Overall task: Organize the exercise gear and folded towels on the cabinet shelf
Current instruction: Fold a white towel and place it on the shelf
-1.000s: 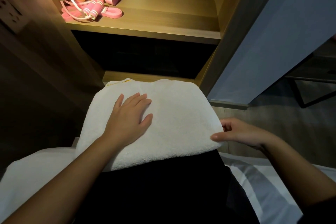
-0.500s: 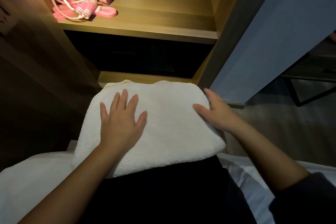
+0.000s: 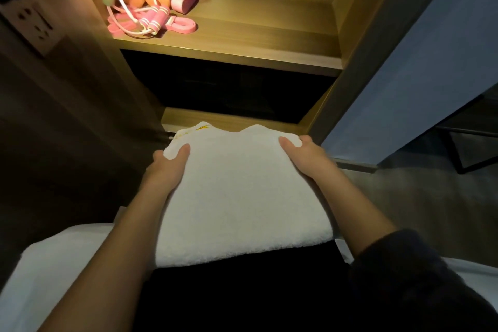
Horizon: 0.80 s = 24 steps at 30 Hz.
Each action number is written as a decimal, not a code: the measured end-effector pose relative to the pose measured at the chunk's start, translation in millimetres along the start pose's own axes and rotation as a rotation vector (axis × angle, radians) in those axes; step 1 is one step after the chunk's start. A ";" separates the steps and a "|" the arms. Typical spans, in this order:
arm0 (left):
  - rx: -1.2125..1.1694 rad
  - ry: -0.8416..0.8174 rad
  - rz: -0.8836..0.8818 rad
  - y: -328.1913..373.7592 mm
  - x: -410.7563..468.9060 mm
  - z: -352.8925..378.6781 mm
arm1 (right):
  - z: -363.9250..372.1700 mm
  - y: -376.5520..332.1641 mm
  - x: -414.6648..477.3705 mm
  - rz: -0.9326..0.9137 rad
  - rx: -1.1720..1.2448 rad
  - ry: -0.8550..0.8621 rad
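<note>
Left hand [image 3: 165, 168] and right hand [image 3: 308, 158] each clamp a far corner of the folded towel [image 3: 237, 202], thumbs on top. The towel lies over the lap [image 3: 242, 294], near the cabinet [image 3: 353, 13]; gear [image 3: 151, 5] sits far left on the shelf [image 3: 256, 38].

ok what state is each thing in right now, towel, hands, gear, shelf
folded towel, folded flat, held at its two far corners
left hand, grips the towel's far left corner, thumb on top
right hand, grips the far right corner, thumb on top
shelf, lit, towel not yet on it
exercise gear, piled loose at the shelf's back left
</note>
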<state>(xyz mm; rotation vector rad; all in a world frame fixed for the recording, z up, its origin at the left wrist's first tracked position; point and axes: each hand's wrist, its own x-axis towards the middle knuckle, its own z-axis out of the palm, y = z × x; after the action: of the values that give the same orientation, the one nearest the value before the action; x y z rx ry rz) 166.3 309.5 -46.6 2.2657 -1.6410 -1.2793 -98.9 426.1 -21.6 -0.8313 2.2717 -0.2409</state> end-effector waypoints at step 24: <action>0.387 0.211 0.821 15.0 -43.4 -1.7 | -5.8 2.5 -24.2 -0.490 -0.128 0.196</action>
<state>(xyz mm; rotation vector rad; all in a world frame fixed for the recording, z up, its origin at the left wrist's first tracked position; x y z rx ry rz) 152.3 337.6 -13.1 1.4540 -2.4732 -0.5407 -90.7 442.8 -5.1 -1.4867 2.2437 -0.4165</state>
